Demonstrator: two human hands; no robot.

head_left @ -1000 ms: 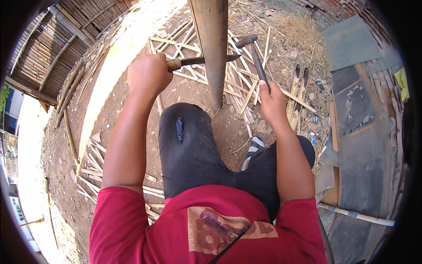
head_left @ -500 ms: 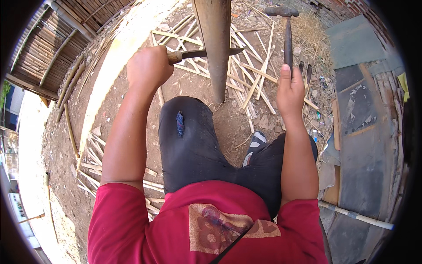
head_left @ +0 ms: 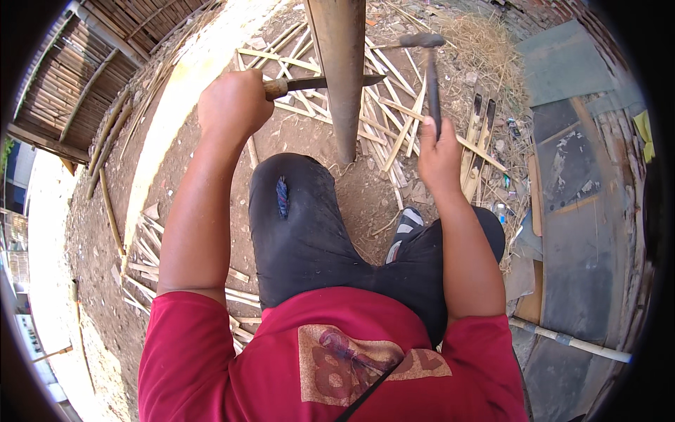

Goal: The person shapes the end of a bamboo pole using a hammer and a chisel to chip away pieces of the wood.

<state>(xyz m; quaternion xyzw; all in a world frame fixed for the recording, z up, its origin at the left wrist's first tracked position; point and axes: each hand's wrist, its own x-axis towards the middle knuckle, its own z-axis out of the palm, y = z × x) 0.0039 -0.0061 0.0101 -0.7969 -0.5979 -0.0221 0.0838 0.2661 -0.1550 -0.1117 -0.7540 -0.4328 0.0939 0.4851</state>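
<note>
My left hand (head_left: 234, 102) is closed around the wooden handle of a large knife (head_left: 307, 84), its dark blade pointing right. The blade's middle is hidden at a thick brown pole (head_left: 342, 77) that stands in front of my knees, and the tip sticks out on the pole's right side. I cannot tell whether the blade is sunk into the pole or behind it. To the right, my right hand (head_left: 441, 160) grips the dark handle of a hammer (head_left: 433, 81). Its head is raised, apart from the pole and the blade.
Many split pale strips (head_left: 404, 119) lie crisscrossed on the dirt beyond the pole, and more strips (head_left: 144, 243) lie at my left. Dark sheets (head_left: 573, 169) and straw (head_left: 492, 56) are on the right. A bamboo-slat structure (head_left: 63, 77) stands at far left.
My right hand has brought the hammer left and slightly down, closer to the pole. The left hand, knife and pole stay nearly in place.
</note>
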